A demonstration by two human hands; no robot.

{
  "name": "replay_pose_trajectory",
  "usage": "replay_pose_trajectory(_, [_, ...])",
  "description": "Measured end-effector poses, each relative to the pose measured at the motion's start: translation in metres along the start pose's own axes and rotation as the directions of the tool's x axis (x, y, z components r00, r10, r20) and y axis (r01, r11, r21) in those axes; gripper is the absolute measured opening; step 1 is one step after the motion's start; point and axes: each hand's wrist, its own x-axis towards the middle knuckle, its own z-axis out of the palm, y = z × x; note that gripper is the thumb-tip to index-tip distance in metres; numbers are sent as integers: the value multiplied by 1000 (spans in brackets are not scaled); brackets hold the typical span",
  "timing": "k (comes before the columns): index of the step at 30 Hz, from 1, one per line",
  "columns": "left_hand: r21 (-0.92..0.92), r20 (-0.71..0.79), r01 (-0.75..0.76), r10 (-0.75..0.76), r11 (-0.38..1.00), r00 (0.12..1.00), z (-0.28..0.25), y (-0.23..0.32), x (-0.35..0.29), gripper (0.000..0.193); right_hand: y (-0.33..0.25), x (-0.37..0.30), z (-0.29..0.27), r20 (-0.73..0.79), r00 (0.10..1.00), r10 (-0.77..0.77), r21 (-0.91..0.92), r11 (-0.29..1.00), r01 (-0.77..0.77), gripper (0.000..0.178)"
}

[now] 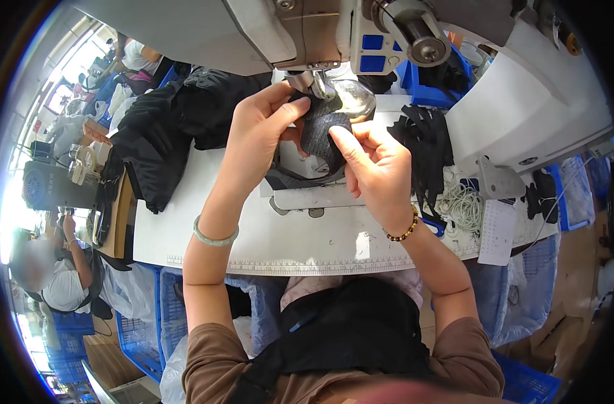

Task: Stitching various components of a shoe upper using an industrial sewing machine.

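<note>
Apparently, the left hand (262, 122) and right hand (376, 165) pinch 1 dark textured fabric piece (318, 138), upper centre of the frame; likely light, soft, floppy, best gripped by opposite edges.

Fabric pc (317, 138) — dk gry/blk

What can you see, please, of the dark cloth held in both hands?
The dark cloth is a charcoal-to-black piece with a coarse, woven-looking texture. It curves beneath the sewing machine, pinched by the left hand at its upper left and the right hand at its right edge. Whether the black band below belongs to it is unclear.
</note>
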Motion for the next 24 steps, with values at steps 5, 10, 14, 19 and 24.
replay_pose_trajectory(5, [1, -37, -67, 67, 998, 997, -4, -13, 12, 13, 0, 1, 0, -30, 999, -39, -85, 996, 36, 14])
replay_pose_trajectory(10, [97, -93, -32, 41, 995, 995, 2, -15, 15, 16, 2, 2, -3, -92, 992, -81, -175, 982, 64, 16])
replay_pose_trajectory(14, [152, -115, -108, 126, 982, 985, -5, -22, 13, 14, 9, 6, -4, -28, 975, -219, -221, 953, 207, 17])
replay_pose_trajectory(19, [524, -187, -369, 526, 768, 830, 2, -30, -22, 19, 6, -7, -43, 53, 995, -85, -353, 930, 98, 15])
replay_pose_trajectory(24, [690, 494, -724, 715, 25, 494, -18, -65, -45, 35, 36, -37, -132, -170, 970, -173, -841, 538, -51, 19])
